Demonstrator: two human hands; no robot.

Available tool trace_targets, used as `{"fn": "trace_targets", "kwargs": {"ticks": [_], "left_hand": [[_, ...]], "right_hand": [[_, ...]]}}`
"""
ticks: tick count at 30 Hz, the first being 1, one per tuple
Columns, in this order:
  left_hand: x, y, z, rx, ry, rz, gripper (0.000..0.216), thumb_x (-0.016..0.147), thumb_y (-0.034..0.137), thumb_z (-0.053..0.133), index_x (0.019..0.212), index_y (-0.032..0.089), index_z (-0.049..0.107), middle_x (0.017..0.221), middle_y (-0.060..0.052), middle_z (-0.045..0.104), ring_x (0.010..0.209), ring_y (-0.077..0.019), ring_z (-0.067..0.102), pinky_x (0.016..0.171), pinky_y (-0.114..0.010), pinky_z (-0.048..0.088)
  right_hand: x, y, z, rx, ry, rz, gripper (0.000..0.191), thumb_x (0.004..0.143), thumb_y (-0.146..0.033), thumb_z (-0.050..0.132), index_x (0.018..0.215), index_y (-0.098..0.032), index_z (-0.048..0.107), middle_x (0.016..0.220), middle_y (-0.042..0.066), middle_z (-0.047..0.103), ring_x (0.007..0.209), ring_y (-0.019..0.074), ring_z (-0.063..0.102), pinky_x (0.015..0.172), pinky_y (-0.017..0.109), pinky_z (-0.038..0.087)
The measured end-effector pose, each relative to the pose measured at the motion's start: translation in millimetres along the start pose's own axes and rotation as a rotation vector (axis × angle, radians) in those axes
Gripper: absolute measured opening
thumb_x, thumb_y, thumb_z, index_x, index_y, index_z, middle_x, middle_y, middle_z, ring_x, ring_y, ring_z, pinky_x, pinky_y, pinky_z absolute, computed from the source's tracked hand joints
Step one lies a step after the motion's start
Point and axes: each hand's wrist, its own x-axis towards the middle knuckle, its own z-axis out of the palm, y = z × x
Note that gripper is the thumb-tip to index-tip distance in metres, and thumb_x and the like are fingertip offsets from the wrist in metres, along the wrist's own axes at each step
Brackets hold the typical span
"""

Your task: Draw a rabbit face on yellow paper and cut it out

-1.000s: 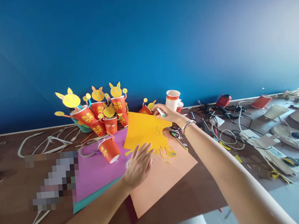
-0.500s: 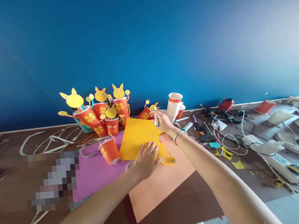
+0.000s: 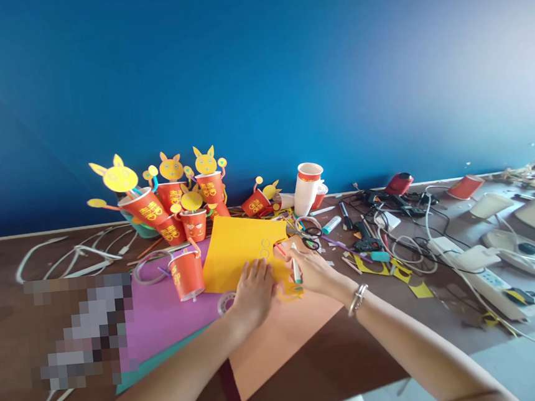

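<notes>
My left hand [image 3: 255,289] lies flat, fingers stretched, on the lower part of a yellow paper sheet [image 3: 227,247]. Two small circles [image 3: 265,248] are drawn near the sheet's right side. At its right edge, my right hand [image 3: 313,269] is closed round a white marker [image 3: 296,265] with a teal end. Yellow paper cut-outs [image 3: 287,291] lie just below the marker, partly hidden by the fingers. Under the sheet are peach paper [image 3: 280,343] and purple paper [image 3: 165,315]. A red paper cup [image 3: 186,275] with a bent straw stands left of the sheet.
Red cups with yellow cat-like paper heads [image 3: 120,177] stand at the back left. White stacked cups [image 3: 306,191] are behind the sheet. Cables, a black glue gun [image 3: 362,239], yellow scraps [image 3: 420,291] and a power strip [image 3: 490,281] spread over the right side.
My right hand has moved down and slightly right with the marker, from above the drawn circles to the yellow cut-outs. My left hand stays on the sheet. The view has shifted a little.
</notes>
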Motion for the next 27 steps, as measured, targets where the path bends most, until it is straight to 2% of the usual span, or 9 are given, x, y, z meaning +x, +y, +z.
{"fn": "trace_targets", "kwargs": {"ticks": [4,7,10,11,13,16,21,24,27], "left_hand": [[-2,-2,0,0.023,0.023,0.026,0.042,0.094,0.028,0.037,0.129,0.008,0.051,0.136,-0.017,0.050,0.126,-0.0322,0.043,0.107,-0.051,0.030],[-4,-4,1,0.013,0.049,0.044,0.041,0.093,0.025,0.037,0.128,0.009,0.050,0.134,-0.018,0.051,0.125,-0.0312,0.045,0.106,-0.051,0.032],[-4,-5,2,0.011,0.049,0.050,0.039,0.092,0.022,0.037,0.125,0.008,0.051,0.134,-0.019,0.051,0.126,-0.0315,0.045,0.105,-0.050,0.033],[-3,-4,2,0.007,0.047,0.046,0.038,0.092,0.022,0.037,0.123,0.008,0.052,0.133,-0.019,0.051,0.126,-0.0316,0.045,0.105,-0.050,0.033],[-3,-3,1,-0.010,0.044,0.036,0.034,0.091,0.020,0.037,0.118,0.009,0.054,0.132,-0.019,0.052,0.125,-0.0311,0.045,0.104,-0.050,0.035],[-2,-2,-2,-0.014,0.052,0.032,0.031,0.090,0.017,0.038,0.115,0.010,0.056,0.130,-0.018,0.054,0.124,-0.0300,0.047,0.104,-0.049,0.035],[-5,-3,-8,0.029,0.073,0.098,0.030,0.089,0.014,0.039,0.113,0.012,0.058,0.128,-0.016,0.056,0.123,-0.0296,0.047,0.104,-0.049,0.034],[-5,-3,-9,0.036,0.036,0.083,0.032,0.089,0.015,0.038,0.115,0.009,0.056,0.129,-0.017,0.055,0.124,-0.0299,0.047,0.105,-0.049,0.034],[-3,-3,-7,0.010,0.007,0.043,0.033,0.090,0.016,0.037,0.117,0.010,0.054,0.131,-0.017,0.053,0.125,-0.0289,0.046,0.106,-0.048,0.032]], "right_hand": [[2,-9,7,-0.180,-0.008,0.090,0.041,0.076,-0.006,0.049,0.115,-0.015,0.047,0.086,0.006,0.067,0.079,0.0184,0.062,0.065,0.025,0.037],[3,-9,-3,-0.366,-0.022,0.200,0.038,0.076,0.000,0.045,0.111,-0.014,0.051,0.091,0.013,0.066,0.081,0.0226,0.063,0.065,0.029,0.037],[-1,-2,-18,-0.461,0.045,0.327,0.031,0.079,0.000,0.043,0.104,-0.012,0.054,0.089,0.016,0.065,0.081,0.0250,0.063,0.065,0.031,0.037],[-3,1,-21,-0.443,0.058,0.353,0.028,0.079,-0.001,0.044,0.102,-0.012,0.054,0.087,0.015,0.065,0.078,0.0244,0.063,0.063,0.030,0.036],[-7,5,-22,-0.296,0.051,0.313,0.028,0.077,-0.005,0.049,0.102,-0.015,0.052,0.082,0.009,0.066,0.072,0.0208,0.062,0.060,0.028,0.035],[-10,5,-7,-0.054,0.054,0.220,0.024,0.075,-0.014,0.055,0.099,-0.018,0.050,0.073,0.001,0.065,0.070,0.0175,0.060,0.061,0.025,0.036],[-10,-4,19,0.093,0.049,0.117,0.038,0.069,-0.004,0.049,0.104,-0.019,0.047,0.075,-0.001,0.065,0.067,0.0144,0.059,0.059,0.023,0.036],[-10,-5,7,-0.088,0.067,0.177,0.040,0.067,-0.001,0.048,0.104,-0.016,0.049,0.077,0.003,0.065,0.073,0.0180,0.060,0.063,0.026,0.036],[-7,6,-20,-0.373,0.193,0.312,0.028,0.077,-0.004,0.045,0.102,-0.015,0.054,0.087,0.011,0.065,0.081,0.0229,0.060,0.069,0.031,0.036]]}}
